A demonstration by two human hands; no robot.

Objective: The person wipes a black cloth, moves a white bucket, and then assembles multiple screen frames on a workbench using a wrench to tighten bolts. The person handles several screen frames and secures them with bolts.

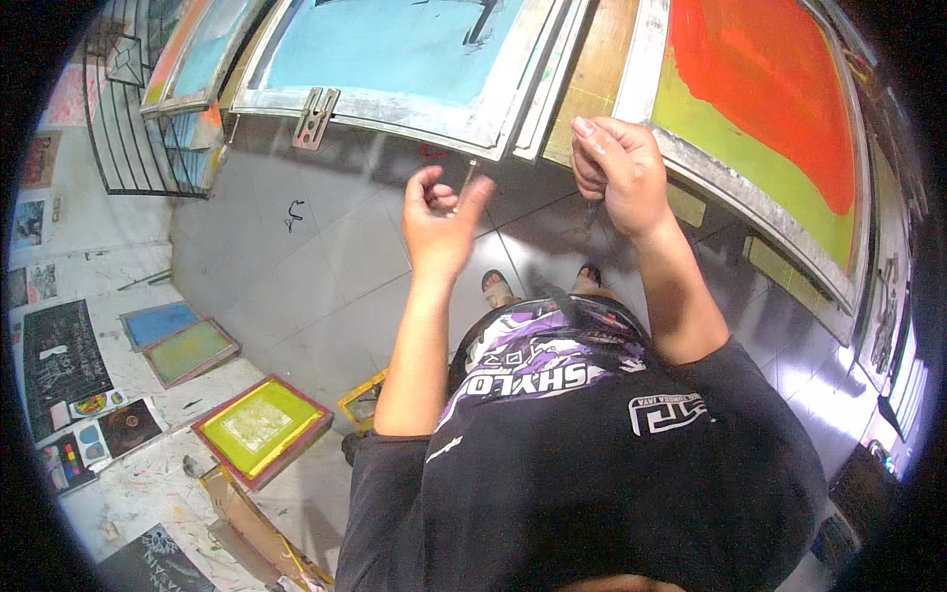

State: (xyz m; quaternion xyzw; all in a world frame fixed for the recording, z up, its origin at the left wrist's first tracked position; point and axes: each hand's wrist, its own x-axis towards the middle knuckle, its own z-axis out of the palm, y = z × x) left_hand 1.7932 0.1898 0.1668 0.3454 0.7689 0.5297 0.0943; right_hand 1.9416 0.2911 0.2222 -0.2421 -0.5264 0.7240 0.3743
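My left hand [439, 232] is raised in front of the blue screen-printing frame [395, 59], its fingers curled and a little blurred. A thin, brownish rod with a pale tip [469, 181] stands up between the thumb and fingers. To the right, my right hand [623, 178] is closed with the thumb pressed on the fingers, beside the corner of the orange and green screen frame [760, 109]. Something small and dark shows under its fingers, too unclear to name. A slotted metal bracket [316, 118] sits on the blue frame's near edge.
Grey floor tiles [326, 247] lie below, with a black curled scrap [294, 214] on them. A small yellow-green screen [261, 429] and several small frames lean along the left wall. A black wire rack [133, 148] stands far left. Wooden board [597, 69] lies between the large frames.
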